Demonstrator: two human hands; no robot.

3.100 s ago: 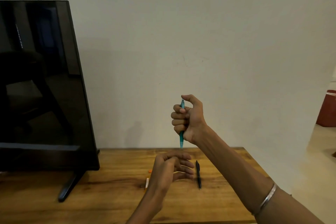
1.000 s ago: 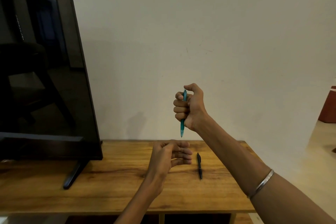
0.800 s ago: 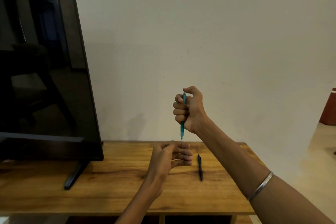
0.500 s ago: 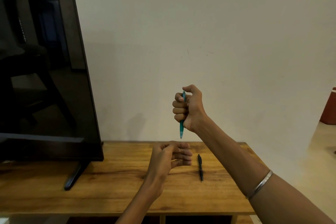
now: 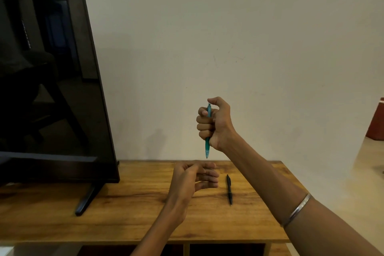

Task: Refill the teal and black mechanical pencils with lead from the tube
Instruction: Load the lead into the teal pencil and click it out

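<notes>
Right hand (image 5: pixel 216 124) fists teal pencil (image 5: pixel 207 147) vertical, tip down; left hand (image 5: pixel 193 181) half-curled, empty.

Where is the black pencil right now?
The black pencil lies on the wooden table, right of centre, just right of the left hand.

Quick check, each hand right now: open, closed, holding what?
Left hand: loosely curled, palm hidden; cannot tell if it holds anything.
Right hand: fist closed on the teal pencil, tip down.
</notes>
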